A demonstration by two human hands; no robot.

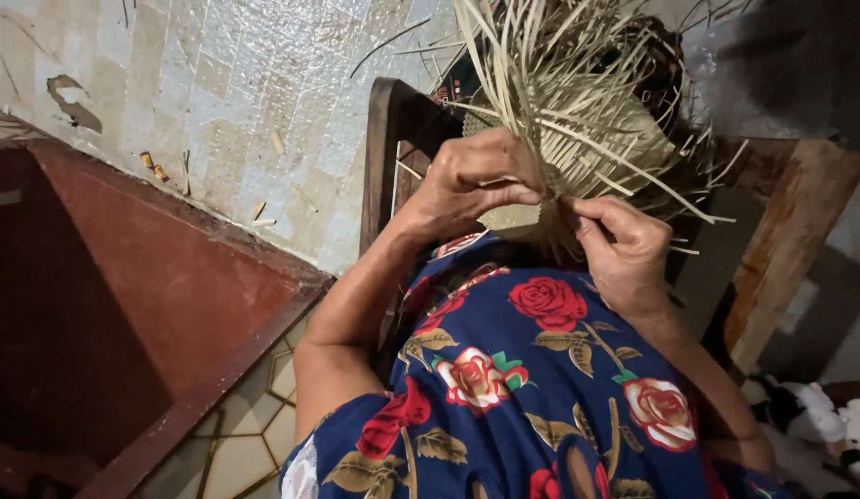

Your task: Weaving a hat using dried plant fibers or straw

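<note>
Hands: 2 were in view, both bare, both at the weave.
Left hand (472,180): fingers curled and pinched on the woven edge, knuckles up.
Right hand (624,254): thumb and fingertips pinched on 1 or 2 loose strips just beside the left hand; the exact count was hidden by the fingers.
Straw weaving (578,129): 1 piece, held above the lap, over the floral dress (532,379); the woven part sat between the hands and loose strips fanned up and to the right, too many to count.
Chair (393,148): 1 dark wooden frame stood behind the weave, touching the left forearm.
Wooden post (786,240): 1 stood to the right, near the strip tips.
Floor scraps (264,217): about 5 short offcuts lay on the tiled floor (245,83).
Red step (162,296): 1 raised edge ran diagonally at the left.
Open room: bare tile lay left of the chair.
</note>
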